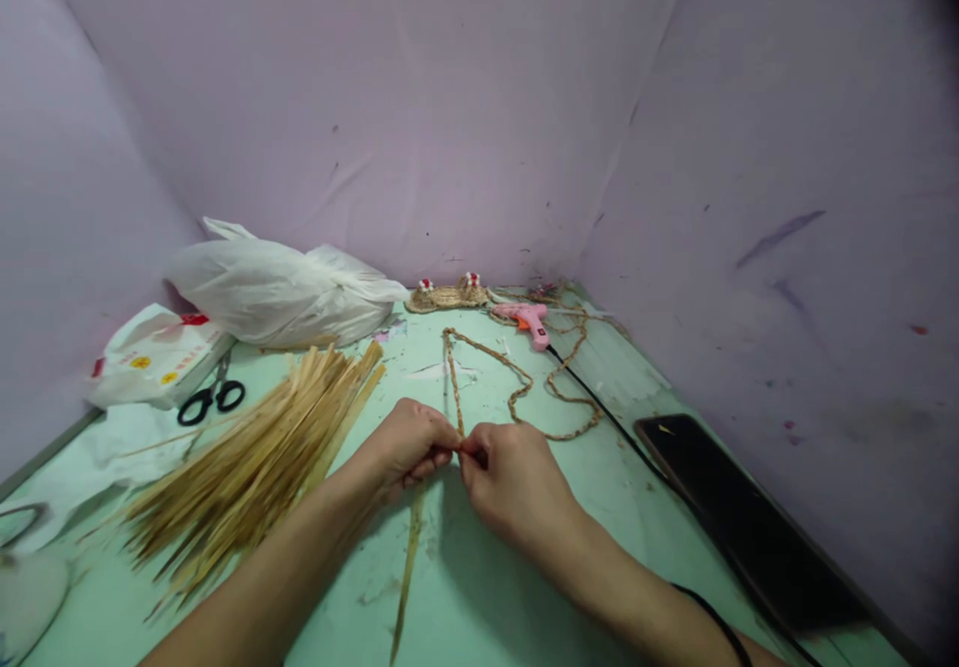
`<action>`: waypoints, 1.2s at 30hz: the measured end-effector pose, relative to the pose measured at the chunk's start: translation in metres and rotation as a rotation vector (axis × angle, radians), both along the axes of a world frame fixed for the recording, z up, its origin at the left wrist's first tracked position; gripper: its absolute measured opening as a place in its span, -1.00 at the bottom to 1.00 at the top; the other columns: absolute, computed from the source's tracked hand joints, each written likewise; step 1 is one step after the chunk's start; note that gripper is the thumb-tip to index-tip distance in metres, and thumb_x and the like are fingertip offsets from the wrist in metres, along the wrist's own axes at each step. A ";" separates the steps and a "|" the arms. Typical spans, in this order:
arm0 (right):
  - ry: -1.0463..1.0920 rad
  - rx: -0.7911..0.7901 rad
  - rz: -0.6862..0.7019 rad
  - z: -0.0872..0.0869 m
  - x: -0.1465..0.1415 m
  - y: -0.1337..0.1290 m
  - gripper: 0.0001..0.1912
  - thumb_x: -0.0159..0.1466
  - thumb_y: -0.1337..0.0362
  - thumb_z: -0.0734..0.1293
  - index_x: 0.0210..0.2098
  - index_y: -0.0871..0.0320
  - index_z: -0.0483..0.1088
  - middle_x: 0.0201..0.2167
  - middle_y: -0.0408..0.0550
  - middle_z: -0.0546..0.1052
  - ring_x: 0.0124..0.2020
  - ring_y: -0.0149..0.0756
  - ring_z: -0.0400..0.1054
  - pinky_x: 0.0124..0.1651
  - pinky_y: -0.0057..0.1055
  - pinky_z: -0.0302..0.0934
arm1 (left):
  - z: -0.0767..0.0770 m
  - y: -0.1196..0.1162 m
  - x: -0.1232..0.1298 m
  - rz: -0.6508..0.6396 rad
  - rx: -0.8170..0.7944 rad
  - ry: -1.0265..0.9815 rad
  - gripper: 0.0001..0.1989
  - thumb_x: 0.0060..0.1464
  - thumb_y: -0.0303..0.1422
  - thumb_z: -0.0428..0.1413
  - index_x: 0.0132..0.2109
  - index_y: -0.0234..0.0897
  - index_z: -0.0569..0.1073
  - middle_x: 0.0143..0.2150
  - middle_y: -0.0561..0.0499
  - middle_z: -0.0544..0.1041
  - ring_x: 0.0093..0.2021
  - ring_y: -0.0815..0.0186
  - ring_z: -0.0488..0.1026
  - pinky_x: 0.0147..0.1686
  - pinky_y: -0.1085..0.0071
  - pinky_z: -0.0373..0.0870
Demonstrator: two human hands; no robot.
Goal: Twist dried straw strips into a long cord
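The left hand (pixel 420 444) and the right hand (pixel 516 472) meet tip to tip, each pinching the lower end of a braided cord (pixel 456 382) between thumb and forefinger, the other fingers curled in. From this pinch the cord runs away across the pale green table (pixel 360 587), turns sharply and winds off to the right in loose bends. A loose flat strip (pixel 409 572) trails below the hands towards the near edge.

Left of the left hand lies a fanned bundle of dry strips (pixel 255 467). Beyond it are black-handled scissors (pixel 196 407), just beside a white packet (pixel 157 355) with yellow round emblems, red patches and a line of small red characters, too blurred to read. A knotted white plastic bag (pixel 285 288) sits behind.

At the back wall rests a woven piece (pixel 448 298) with two red-and-white ornaments. Near it, a pink glue gun (pixel 528 320) bears a small dark red mark low on its handle; its black cable (pixel 599 405) passes a dark, glossy slab (pixel 749 527) at the right.
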State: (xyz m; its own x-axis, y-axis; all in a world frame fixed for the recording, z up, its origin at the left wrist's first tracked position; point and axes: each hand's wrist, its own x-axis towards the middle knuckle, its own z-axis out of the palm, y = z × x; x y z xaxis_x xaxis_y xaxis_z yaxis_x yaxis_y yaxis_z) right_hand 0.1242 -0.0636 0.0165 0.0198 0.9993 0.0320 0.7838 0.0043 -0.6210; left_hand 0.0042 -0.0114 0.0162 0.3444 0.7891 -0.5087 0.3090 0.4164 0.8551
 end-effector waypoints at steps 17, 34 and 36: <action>0.592 -0.218 -0.029 -0.014 0.010 0.014 -0.81 -0.04 0.41 0.25 -0.40 0.20 0.39 -0.48 -0.07 0.48 -0.44 -0.33 0.34 -0.41 -0.48 0.15 | -0.015 -0.009 -0.015 0.034 0.003 -0.082 -0.91 -0.38 -0.45 -0.02 -0.69 -0.29 0.18 -0.82 0.21 0.05 -0.83 0.58 -0.13 -0.80 0.55 -0.29; 0.884 -0.392 -0.169 -0.030 -0.013 -0.003 -0.82 0.08 0.22 0.20 -0.52 0.23 0.23 -0.71 -0.24 0.27 -0.79 -0.59 -0.02 -0.72 -0.58 -0.14 | -0.023 -0.008 -0.015 -0.005 0.216 -0.012 -0.95 -0.38 -0.49 -0.03 -0.68 -0.35 0.29 -0.82 0.17 0.12 -0.76 0.55 -0.04 -0.73 0.54 -0.15; 0.865 -0.383 -0.190 -0.027 -0.002 -0.010 -0.77 0.06 0.14 0.22 -0.43 0.22 0.24 -0.58 -0.17 0.35 -0.73 -0.55 0.12 -0.68 -0.56 -0.02 | -0.022 -0.007 -0.016 0.004 0.185 -0.028 -0.96 -0.35 -0.46 -0.01 -0.65 -0.33 0.27 -0.82 0.18 0.11 -0.77 0.55 -0.05 -0.74 0.54 -0.18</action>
